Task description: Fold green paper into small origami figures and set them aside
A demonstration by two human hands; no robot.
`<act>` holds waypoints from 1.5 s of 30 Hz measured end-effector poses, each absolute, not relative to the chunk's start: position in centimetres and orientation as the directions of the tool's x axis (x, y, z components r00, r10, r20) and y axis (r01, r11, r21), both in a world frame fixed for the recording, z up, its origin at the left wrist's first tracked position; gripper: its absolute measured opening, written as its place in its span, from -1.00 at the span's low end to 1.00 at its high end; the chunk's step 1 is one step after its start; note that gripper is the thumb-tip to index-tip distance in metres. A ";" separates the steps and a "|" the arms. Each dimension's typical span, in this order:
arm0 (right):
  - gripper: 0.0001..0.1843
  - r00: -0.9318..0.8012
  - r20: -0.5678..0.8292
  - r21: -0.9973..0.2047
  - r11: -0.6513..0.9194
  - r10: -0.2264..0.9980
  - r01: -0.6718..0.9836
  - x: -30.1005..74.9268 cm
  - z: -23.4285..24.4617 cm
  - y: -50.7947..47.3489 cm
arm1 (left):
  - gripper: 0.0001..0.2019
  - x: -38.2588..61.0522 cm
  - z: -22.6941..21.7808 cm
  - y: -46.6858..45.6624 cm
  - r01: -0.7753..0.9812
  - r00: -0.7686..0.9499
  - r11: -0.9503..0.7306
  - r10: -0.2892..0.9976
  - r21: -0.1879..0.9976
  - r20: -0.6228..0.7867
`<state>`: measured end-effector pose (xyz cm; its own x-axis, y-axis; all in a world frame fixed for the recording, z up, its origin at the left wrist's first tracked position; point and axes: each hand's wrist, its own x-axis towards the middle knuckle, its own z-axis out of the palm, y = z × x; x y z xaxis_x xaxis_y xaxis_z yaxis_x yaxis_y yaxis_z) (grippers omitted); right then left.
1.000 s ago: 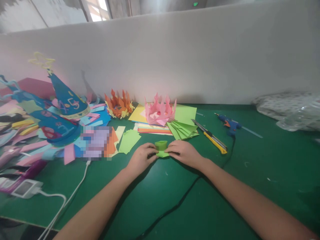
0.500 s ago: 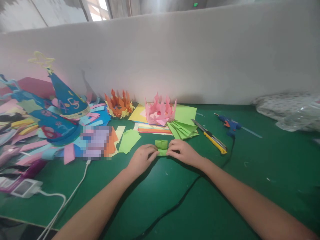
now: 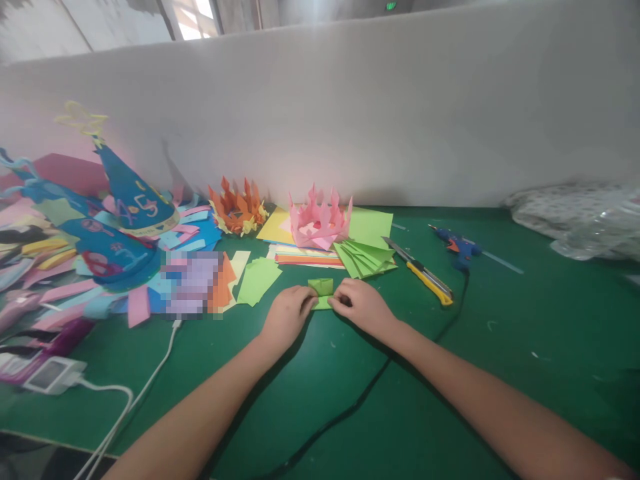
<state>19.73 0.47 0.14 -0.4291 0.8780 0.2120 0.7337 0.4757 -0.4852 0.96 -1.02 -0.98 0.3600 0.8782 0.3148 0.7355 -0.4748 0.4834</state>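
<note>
A small folded piece of light green paper (image 3: 321,291) lies on the green table (image 3: 525,333). My left hand (image 3: 287,317) presses on its left side with curled fingers. My right hand (image 3: 361,305) pinches its right side, fingers closed on the fold. The two hands almost meet over the paper. Just beyond it a fanned stack of folded green pieces (image 3: 367,259) rests on the table, with a pink paper crown (image 3: 319,223) behind that.
A yellow utility knife (image 3: 425,275) and a blue glue gun (image 3: 459,247) lie at the right, the gun's black cord (image 3: 360,400) running under my right arm. Orange paper crown (image 3: 237,208), blue party hats (image 3: 131,193), paper scraps and white cables (image 3: 125,413) fill the left. A white partition (image 3: 350,113) bounds the back.
My hands have drawn closer together over the green paper, and the raised loop of paper has been pressed down flatter. Nothing else has moved.
</note>
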 end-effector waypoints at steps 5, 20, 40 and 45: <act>-0.76 -0.404 0.196 -0.455 0.448 0.894 0.770 19.4 0.3 0.3 | -0.92 1.2 -0.8 -0.9 0.778 0.363 -0.454 0.889 0.435 0.278; -0.80 -0.399 0.187 -0.399 0.440 0.898 0.804 19.3 0.0 0.4 | -0.90 1.7 -1.1 -0.9 0.819 0.320 -0.414 0.905 0.398 0.282; -0.86 -0.385 0.181 -0.502 0.421 0.905 0.756 19.2 -0.1 0.6 | -0.84 1.0 -0.8 0.0 0.803 0.337 -0.416 0.908 0.427 0.251; -0.87 -0.392 0.174 -0.509 0.423 0.903 0.750 19.2 -0.2 0.7 | -0.84 1.0 -0.8 0.0 0.795 0.356 -0.434 0.900 0.425 0.252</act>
